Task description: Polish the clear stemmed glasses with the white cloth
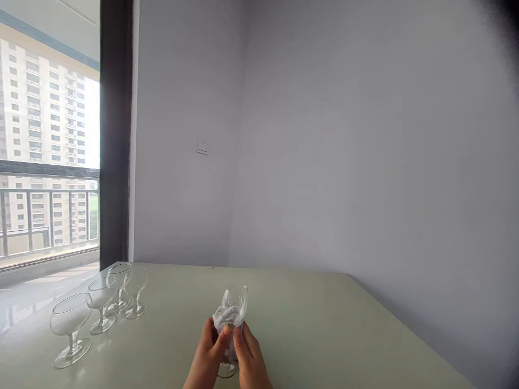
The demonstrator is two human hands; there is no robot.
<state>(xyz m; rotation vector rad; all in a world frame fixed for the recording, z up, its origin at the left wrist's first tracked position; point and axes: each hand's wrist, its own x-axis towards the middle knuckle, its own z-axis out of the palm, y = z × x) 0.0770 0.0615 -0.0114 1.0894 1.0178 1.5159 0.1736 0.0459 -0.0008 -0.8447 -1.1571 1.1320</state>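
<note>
Near the front middle of the table, a stemmed glass [235, 294] stands between my two hands, its bowl tilted slightly and its round foot low in the view. A white cloth [219, 319] is wrapped about the lower bowl. My left hand [208, 351] is closed on the cloth and glass from the left, thumb at the front. From the right, my right hand [251, 354] grips the same glass, its thumb beside the other one. The fingers behind the glass are mostly hidden. Whether the foot touches the table I cannot tell.
Several stemmed glasses stand upright at the left of the pale green table [324, 324], the nearest glass [72, 329] closest to the front. Grey walls [304, 135] border the table's far and right sides. A window with a railing [48, 216] is at the left.
</note>
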